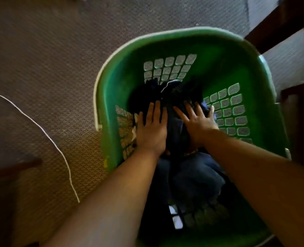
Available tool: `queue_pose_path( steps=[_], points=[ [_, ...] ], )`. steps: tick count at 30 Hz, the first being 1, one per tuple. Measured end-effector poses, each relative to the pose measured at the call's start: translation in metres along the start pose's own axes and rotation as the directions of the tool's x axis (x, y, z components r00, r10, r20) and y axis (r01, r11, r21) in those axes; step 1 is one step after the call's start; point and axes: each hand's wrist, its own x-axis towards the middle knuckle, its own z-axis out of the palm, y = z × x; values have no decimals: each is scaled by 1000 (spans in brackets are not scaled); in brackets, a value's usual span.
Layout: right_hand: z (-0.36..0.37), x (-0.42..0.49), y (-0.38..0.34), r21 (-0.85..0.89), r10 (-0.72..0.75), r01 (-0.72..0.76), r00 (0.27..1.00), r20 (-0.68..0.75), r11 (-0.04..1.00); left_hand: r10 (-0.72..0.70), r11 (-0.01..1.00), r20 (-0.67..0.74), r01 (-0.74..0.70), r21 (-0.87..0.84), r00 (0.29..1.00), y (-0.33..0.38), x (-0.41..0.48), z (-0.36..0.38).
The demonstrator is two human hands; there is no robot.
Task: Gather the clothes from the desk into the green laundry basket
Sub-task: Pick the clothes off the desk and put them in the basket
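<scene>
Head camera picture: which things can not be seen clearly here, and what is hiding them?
- Desk: the head view points down at the carpet, so clothes left there cannot be checked.
- Dark clothes: blurred and shadowed; number and kind unclear.
- Palms: left hand and right hand lie flat, fingers spread, backs up.
- Green basket: near rim cut off by the bottom edge.
- White cord: both ends unseen.

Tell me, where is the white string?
In the head view, the white string lies on the carpet, left of the green basket, curving from the picture's left edge down toward the person's left arm.
</scene>
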Motion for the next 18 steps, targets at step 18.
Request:
queue_pose_path(
  steps=[18],
  points=[
    [1,-6,2,440,-72,-11,982,172,898,-175,959,227,218,-180,958,-8,15,-14]
  ],
)
